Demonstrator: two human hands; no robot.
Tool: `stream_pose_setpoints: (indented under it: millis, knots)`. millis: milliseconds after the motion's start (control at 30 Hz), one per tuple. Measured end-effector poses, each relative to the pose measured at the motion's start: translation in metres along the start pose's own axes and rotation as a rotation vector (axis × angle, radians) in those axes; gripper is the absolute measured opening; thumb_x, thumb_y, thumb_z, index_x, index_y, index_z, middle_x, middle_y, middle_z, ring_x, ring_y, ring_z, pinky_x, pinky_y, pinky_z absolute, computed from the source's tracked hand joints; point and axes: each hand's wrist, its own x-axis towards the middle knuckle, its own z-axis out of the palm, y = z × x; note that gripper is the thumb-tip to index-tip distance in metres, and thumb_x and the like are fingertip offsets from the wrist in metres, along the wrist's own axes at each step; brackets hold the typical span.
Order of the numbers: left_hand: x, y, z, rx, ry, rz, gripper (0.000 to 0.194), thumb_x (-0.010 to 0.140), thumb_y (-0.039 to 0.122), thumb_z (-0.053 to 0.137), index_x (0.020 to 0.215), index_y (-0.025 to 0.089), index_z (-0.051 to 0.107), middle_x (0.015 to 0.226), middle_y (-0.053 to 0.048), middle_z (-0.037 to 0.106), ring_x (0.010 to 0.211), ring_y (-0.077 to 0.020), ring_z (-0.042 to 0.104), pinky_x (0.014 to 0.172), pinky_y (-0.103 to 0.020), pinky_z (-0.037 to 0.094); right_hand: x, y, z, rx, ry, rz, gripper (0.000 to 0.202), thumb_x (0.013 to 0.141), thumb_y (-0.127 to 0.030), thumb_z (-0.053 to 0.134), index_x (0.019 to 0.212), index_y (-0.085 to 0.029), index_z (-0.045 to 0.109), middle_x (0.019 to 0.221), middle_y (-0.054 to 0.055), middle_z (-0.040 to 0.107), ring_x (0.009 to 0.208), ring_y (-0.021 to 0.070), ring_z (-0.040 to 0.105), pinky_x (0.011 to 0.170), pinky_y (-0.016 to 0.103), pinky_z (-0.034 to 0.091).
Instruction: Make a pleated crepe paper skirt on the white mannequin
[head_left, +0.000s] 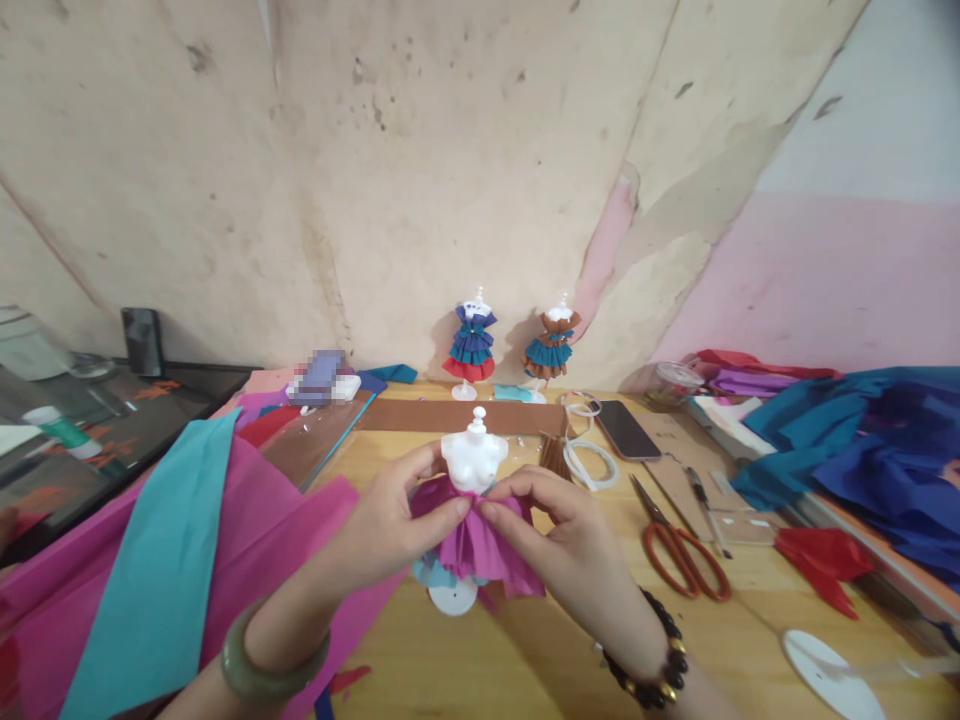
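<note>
A small white dress-form mannequin [474,458] stands upright on a round white base [453,597] right in front of me. Around its waist lies a gathered magenta skirt [480,550], with some light blue material [433,571] showing beneath it. My left hand [409,505] pinches the skirt's waist with the thumb in front, its fingers reaching behind the form. From the other side, my right hand [551,520] pinches the same waist edge between thumb and fingers. The two thumb tips nearly meet at the front. The mannequin's back is hidden.
Two dressed mannequins [472,340] stand against the wall. Right of my hands lie scissors [679,550], a phone [628,430], a pen [709,510] and a white coil [589,460]. Magenta cloth [259,510] and a turquoise strip [161,560] cover the left. Blue cloth [892,480] is piled right.
</note>
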Motion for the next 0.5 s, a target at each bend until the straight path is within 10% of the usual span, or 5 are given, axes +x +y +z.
stream_pose_setpoints:
  millis: [500]
  knots:
    - [-0.0005, 0.0063, 0.0023, 0.032, -0.003, -0.001, 0.034, 0.088, 0.014, 0.061, 0.122, 0.016, 0.063, 0.12, -0.01, 0.071, 0.108, -0.022, 0.068, 0.098, -0.033, 0.053, -0.0009, 0.0003, 0.0032, 0.022, 0.02, 0.034, 0.013, 0.082, -0.025, 0.07, 0.071, -0.02, 0.065, 0.063, -0.001, 0.064, 0.058, 0.0149, 0.06, 0.06, 0.028, 0.049]
